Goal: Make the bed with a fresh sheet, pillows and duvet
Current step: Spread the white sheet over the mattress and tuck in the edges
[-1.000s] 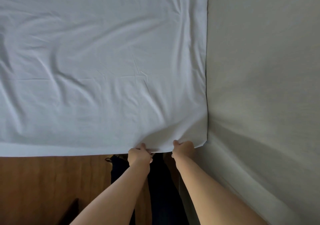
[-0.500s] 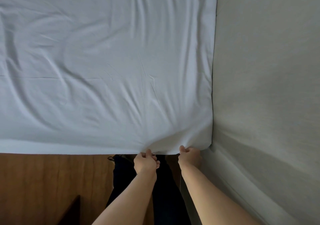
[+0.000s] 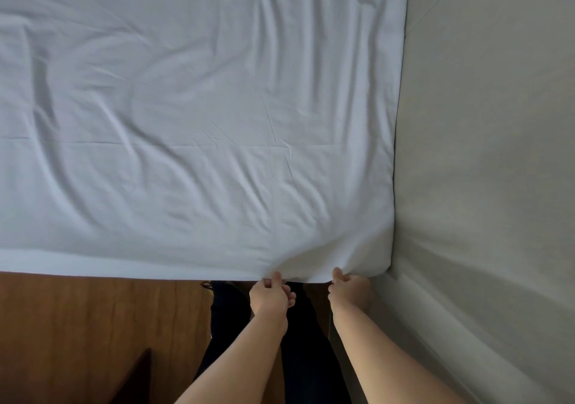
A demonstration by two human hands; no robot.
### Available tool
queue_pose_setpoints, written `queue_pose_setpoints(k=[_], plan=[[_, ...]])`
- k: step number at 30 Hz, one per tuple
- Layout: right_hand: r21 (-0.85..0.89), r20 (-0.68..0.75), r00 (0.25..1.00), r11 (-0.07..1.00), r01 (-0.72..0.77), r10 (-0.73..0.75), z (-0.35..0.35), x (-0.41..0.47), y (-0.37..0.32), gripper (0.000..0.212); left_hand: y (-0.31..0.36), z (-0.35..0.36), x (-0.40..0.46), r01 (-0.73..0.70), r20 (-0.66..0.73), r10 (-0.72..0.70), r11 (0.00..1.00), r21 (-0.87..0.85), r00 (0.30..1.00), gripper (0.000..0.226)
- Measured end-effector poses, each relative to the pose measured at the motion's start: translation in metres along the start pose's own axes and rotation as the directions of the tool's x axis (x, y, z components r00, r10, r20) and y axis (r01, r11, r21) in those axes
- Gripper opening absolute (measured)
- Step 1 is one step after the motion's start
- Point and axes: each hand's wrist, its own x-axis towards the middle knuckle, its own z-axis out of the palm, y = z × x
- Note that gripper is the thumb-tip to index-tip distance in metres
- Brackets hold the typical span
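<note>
A white sheet [image 3: 193,129] lies spread over the bed, creased with long folds, and fills most of the view. Its near edge hangs over the bed's front side. My left hand [image 3: 270,298] pinches that hem near the bed's right front corner. My right hand [image 3: 350,288] grips the same hem a little further right, close to the corner by the wall. Between the two hands the cloth is bunched and pulled taut toward me. No pillows or duvet are in view.
A pale grey-beige wall [image 3: 491,154] runs along the bed's right side, with a skirting ledge at its foot. Brown wooden floor [image 3: 93,335] lies below the bed's edge. My dark trouser legs [image 3: 311,357] stand against the bed. A dark furniture corner [image 3: 137,382] pokes in at bottom left.
Both hands, still gripping the hem, have slid right toward the wall corner and drawn the sheet's edge a little nearer. The view has shifted with them.
</note>
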Motion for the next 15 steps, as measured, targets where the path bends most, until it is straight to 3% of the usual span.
queue_pose_setpoints(k=[5,10,13,15], plan=[[-0.006,-0.03,1.0,1.0,-0.003,0.003,-0.001,-0.01,0.0,0.044,0.002,-0.004,-0.001,-0.013,0.016,0.012,1.0,0.025,1.0,0.026],[0.008,0.127,0.983,0.992,0.129,-0.129,0.011,-0.032,-0.022,0.067,-0.003,-0.004,-0.008,-0.036,0.003,0.036,0.998,0.054,0.999,0.027],[-0.068,0.249,0.949,0.974,0.215,-0.192,0.018,-0.047,-0.037,0.048,-0.007,-0.007,-0.011,-0.045,0.006,0.044,0.995,0.085,0.999,0.028],[-0.083,0.239,0.952,0.972,0.218,-0.193,0.024,-0.047,-0.039,0.028,-0.01,-0.009,-0.012,-0.046,0.008,0.045,0.994,0.099,0.999,0.027]])
